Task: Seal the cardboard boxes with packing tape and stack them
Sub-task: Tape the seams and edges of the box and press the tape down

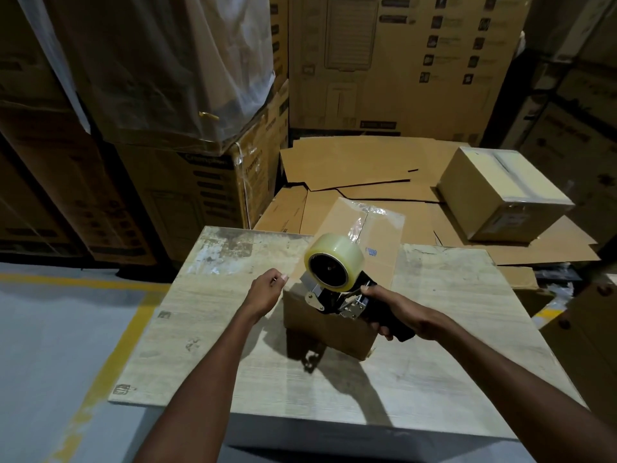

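The fingers of the right hand (397,310) are wrapped tight round the black handle of a tape dispenser (337,295), with the thumb up near its metal plates. The dispenser sits at the near top edge of the cardboard box (327,329), and its roll of clear tape (334,262) stands above the lid.

The left hand (265,290) is just beside the box's near left corner, fingers curled in and thumb laid against the forefinger. From here I cannot tell whether it pinches a tape end or nothing.

The box stands in the middle of a worn, pale wooden table (207,329). A wrinkled strip of clear tape shows along the far part of its top seam, and there is a small blue printed mark (371,252) on the lid, too small to read.

Beyond the table lie flattened cardboard sheets (350,162), and on them, to the right, rests a sealed box (500,192) with a broad band of tape across its top and a pale label on its side that I cannot read.

Tall printed cartons (400,61) stand behind, carrying rows of small pictures and caption lines, all too blurred to read. To the left is a plastic-wrapped stack (167,61) over more cartons with dark lettering, likewise unreadable. A yellow line (110,355) runs along the grey floor.
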Tool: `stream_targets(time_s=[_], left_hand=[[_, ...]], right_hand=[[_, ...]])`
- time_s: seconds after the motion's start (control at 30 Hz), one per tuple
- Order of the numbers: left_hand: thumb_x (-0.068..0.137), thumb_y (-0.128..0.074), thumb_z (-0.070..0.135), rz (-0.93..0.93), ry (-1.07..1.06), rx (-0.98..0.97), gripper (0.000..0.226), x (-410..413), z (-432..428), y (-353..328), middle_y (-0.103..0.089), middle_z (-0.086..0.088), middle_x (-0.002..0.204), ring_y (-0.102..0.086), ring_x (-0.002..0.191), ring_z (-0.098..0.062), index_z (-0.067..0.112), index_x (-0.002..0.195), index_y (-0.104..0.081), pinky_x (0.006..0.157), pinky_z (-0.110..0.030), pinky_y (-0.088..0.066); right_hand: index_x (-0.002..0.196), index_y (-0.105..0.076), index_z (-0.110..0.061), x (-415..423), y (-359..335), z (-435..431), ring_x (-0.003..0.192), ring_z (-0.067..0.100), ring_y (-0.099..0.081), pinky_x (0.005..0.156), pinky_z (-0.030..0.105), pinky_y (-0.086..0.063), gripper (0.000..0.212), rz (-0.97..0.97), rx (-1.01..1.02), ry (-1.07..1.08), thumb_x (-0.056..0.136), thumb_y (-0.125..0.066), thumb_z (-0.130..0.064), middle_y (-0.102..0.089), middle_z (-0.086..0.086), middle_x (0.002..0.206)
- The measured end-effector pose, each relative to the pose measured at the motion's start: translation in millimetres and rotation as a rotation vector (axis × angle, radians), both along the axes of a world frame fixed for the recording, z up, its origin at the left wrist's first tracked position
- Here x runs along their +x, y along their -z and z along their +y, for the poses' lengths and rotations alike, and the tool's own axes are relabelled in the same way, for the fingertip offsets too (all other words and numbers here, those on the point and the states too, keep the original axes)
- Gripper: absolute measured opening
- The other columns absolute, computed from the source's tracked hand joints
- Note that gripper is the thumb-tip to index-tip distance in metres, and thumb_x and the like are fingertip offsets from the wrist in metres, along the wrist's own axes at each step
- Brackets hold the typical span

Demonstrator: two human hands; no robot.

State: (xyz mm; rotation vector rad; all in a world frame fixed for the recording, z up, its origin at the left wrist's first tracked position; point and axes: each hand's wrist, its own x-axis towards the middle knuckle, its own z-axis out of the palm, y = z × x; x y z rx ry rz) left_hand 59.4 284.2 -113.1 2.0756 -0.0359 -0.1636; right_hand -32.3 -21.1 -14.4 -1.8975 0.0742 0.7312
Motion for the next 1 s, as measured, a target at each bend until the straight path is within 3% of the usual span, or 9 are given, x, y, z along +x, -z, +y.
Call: stream_targets(time_s=[0.27, 0.4, 0.5, 0.53, 0.6, 0.7, 0.8, 1.0], left_hand=[[0.106, -0.043, 0.035, 0.138, 0.032, -0.085, 0.025, 2, -2, -2, -0.054, -0.001, 0.081, -0.046, 0.073, -0.02, 0.016, 0.092, -0.052, 0.068, -0.035, -0.034], [0.103, -0.046, 0.03, 0.247, 0.036, -0.033, 0.02, 2, 7, 8, -0.055, -0.005, 0.082, -0.046, 0.073, -0.022, 0.011, 0.097, -0.054, 0.067, -0.034, -0.033], [0.1, -0.051, 0.019, 0.096, -0.034, -0.024, 0.011, -4, 10, 14, -0.063, -0.005, 0.091, -0.055, 0.083, -0.025, 0.017, 0.096, -0.061, 0.07, -0.035, -0.042], [0.1, -0.051, 0.015, -0.032, -0.053, 0.038, 0.014, -7, 12, 13, -0.066, -0.004, 0.101, -0.058, 0.093, -0.025, 0.02, 0.101, -0.063, 0.077, -0.036, -0.044], [0.096, -0.048, 0.017, -0.304, -0.019, 0.271, 0.036, -13, 19, 14, -0.062, -0.003, 0.133, -0.053, 0.125, -0.022, 0.02, 0.129, -0.062, 0.102, -0.041, -0.04], [0.095, -0.048, 0.028, -0.541, 0.251, 0.525, 0.067, -23, 29, 15, -0.025, 0.003, 0.167, -0.016, 0.155, -0.012, 0.02, 0.159, -0.033, 0.125, -0.038, -0.011], [0.097, -0.044, 0.042, -0.629, 0.456, 0.801, 0.079, -29, 25, 20, -0.002, 0.003, 0.171, 0.007, 0.157, -0.009, 0.02, 0.164, -0.01, 0.127, -0.039, 0.002], [0.092, -0.038, 0.053, -0.519, 0.41, 1.021, 0.086, -38, 13, 22, 0.001, 0.003, 0.171, 0.016, 0.156, -0.015, 0.023, 0.164, -0.001, 0.126, -0.052, 0.002]], right_hand=[[0.095, -0.064, -0.001, 8, 4, -2, 0.059, 0.018, -0.053, 0.057, 0.03, -0.046, 0.067, 0.002, -0.013, -0.022, 0.101, -0.042, -0.063, -0.061, 0.01, 0.076], [0.103, -0.061, -0.001, 10, 5, -3, 0.06, 0.02, -0.053, 0.057, 0.032, -0.046, 0.066, -0.001, -0.01, -0.016, 0.098, -0.046, -0.065, -0.06, 0.013, 0.081], [0.105, -0.063, 0.0, 11, 5, -3, 0.06, 0.02, -0.053, 0.057, 0.032, -0.045, 0.071, 0.015, -0.014, -0.025, 0.095, -0.048, -0.068, -0.061, 0.011, 0.079], [0.103, -0.065, 0.002, 12, 4, -4, 0.06, 0.02, -0.054, 0.058, 0.031, -0.046, 0.072, 0.025, -0.013, -0.033, 0.094, -0.048, -0.068, -0.061, 0.011, 0.078], [0.102, -0.069, 0.005, 13, 1, -5, 0.06, 0.019, -0.055, 0.059, 0.031, -0.047, 0.077, 0.047, -0.017, -0.065, 0.094, -0.046, -0.068, -0.062, 0.01, 0.077], [0.112, -0.066, 0.012, 17, -4, -9, 0.066, 0.021, -0.059, 0.064, 0.033, -0.051, 0.087, 0.077, -0.026, -0.133, 0.095, -0.043, -0.07, -0.064, 0.012, 0.082], [0.116, -0.063, 0.014, 19, -7, -12, 0.073, 0.025, -0.06, 0.069, 0.037, -0.053, 0.09, 0.108, -0.015, -0.183, 0.097, -0.041, -0.072, -0.064, 0.015, 0.087], [0.107, -0.064, 0.001, 16, -11, -9, 0.072, 0.023, -0.059, 0.071, 0.037, -0.051, 0.078, 0.149, 0.007, -0.18, 0.098, -0.038, -0.073, -0.064, 0.013, 0.088]])
